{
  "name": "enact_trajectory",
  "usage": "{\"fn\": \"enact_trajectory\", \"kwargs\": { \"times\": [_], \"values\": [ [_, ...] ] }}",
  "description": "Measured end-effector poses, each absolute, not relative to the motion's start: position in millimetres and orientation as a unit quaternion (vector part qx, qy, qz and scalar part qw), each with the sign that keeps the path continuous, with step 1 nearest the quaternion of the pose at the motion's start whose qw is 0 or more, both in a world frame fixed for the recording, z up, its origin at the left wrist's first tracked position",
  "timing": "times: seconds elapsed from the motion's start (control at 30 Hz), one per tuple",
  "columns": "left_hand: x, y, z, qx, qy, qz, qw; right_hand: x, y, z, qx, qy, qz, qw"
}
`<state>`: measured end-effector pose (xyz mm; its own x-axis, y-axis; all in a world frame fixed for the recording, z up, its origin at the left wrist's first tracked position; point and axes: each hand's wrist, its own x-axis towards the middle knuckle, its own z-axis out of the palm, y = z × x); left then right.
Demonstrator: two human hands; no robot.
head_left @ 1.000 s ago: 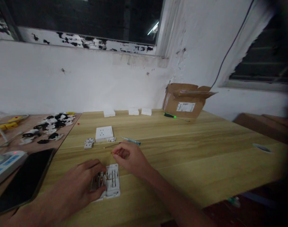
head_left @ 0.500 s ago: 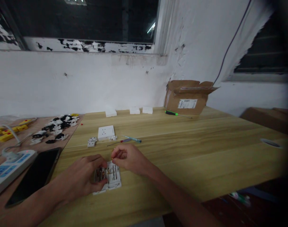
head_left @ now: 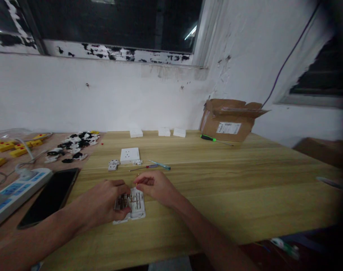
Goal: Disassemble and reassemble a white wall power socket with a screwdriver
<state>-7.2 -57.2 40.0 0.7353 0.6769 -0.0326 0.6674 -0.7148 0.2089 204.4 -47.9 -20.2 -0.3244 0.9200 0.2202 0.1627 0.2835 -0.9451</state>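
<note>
A white plastic socket housing [head_left: 138, 211] lies open side up on the wooden tabletop, with metal contact strips inside. My left hand [head_left: 108, 201] is closed about its left half, thumb at the near side and fingers at the far side, hiding part of it. Just over the housing's far edge, my right hand [head_left: 158, 187] pinches a small brass-coloured piece [head_left: 136, 184] between thumb and fingertips. Another tiny brass bit seems to lie just beyond those fingers, too small to make out. Beyond the hands are a finished-looking white wall socket [head_left: 129, 155] and small white socket inserts [head_left: 113, 165].
Two thin screwdrivers [head_left: 160, 165] lie past my right hand. A green-black screwdriver [head_left: 208, 138] rests before a cardboard box [head_left: 228, 122]. At left are a phone [head_left: 51, 195], a power strip [head_left: 22, 192] and piled black-and-white parts [head_left: 78, 143]. White plates [head_left: 164, 131] line the wall.
The camera view has shifted, so the whole scene sits slightly farther right. Both hands keep nearly the same hold at the housing, with the brass piece still in my right fingertips.
</note>
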Motion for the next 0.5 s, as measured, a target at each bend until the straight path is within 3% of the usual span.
{"fn": "enact_trajectory", "kwargs": {
  "times": [0.5],
  "values": [
    [-5.5,-52.0,58.2,0.934,0.335,0.067,0.110,202.2,-48.8,-14.8,-0.374,-0.659,0.505,0.413]
  ]
}}
